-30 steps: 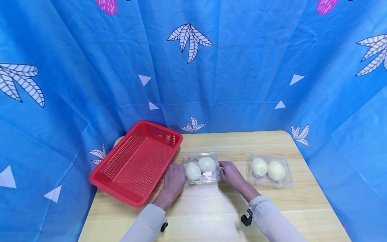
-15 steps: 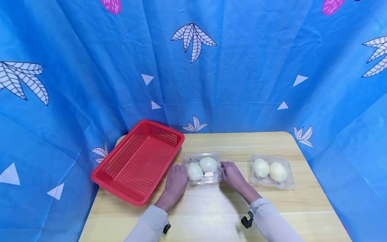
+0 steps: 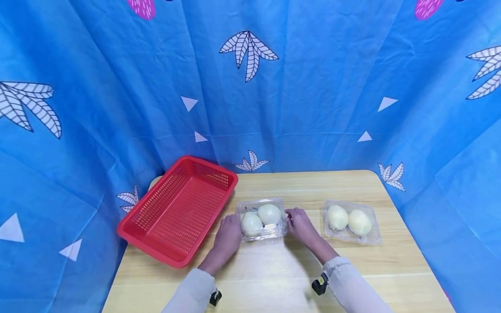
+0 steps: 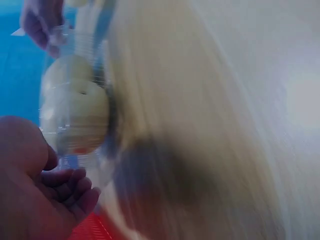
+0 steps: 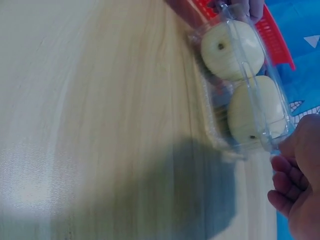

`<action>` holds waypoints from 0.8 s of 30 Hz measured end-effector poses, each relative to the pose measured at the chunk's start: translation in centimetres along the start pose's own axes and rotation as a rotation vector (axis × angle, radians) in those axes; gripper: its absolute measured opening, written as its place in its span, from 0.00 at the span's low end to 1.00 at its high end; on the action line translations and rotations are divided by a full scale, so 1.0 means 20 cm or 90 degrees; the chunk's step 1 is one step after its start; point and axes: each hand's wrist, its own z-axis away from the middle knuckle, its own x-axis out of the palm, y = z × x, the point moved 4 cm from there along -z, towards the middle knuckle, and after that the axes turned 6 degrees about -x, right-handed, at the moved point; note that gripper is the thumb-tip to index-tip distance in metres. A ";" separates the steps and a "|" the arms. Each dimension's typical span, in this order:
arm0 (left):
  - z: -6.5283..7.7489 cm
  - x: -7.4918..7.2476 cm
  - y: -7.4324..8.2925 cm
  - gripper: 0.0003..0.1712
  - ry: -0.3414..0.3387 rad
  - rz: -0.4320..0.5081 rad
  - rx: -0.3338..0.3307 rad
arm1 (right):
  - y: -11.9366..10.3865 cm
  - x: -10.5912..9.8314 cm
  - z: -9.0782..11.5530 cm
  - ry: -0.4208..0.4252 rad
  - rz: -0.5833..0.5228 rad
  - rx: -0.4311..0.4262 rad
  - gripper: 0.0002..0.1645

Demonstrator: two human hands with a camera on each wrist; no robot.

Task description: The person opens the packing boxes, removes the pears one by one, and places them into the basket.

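The clear plastic box sits on the table between my hands, with two pale round fruits inside, side by side. My left hand grips its left end, thumb and curled fingers nearly closed on the edge. My right hand pinches the right end between thumb and forefinger, the other fingers curled in. Just beyond my left hand lies a red basket, set at a slant. To the right is a second box, also holding two fruits. A blue curtain hangs behind the table.
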 end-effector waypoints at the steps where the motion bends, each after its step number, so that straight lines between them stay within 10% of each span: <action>1: -0.01 0.00 -0.01 0.05 -0.019 0.051 -0.027 | 0.00 0.00 0.00 0.003 0.001 -0.003 0.14; 7: -0.03 0.01 -0.08 0.08 -0.125 0.377 -0.225 | -0.01 -0.01 0.00 0.013 0.020 -0.021 0.13; 13: -0.02 0.06 -0.14 0.11 -0.172 0.619 -0.328 | 0.00 -0.01 -0.01 -0.005 0.009 -0.001 0.13; 24: 0.00 0.09 -0.18 0.18 -0.202 0.750 -0.400 | 0.00 -0.01 0.00 -0.046 -0.026 0.067 0.15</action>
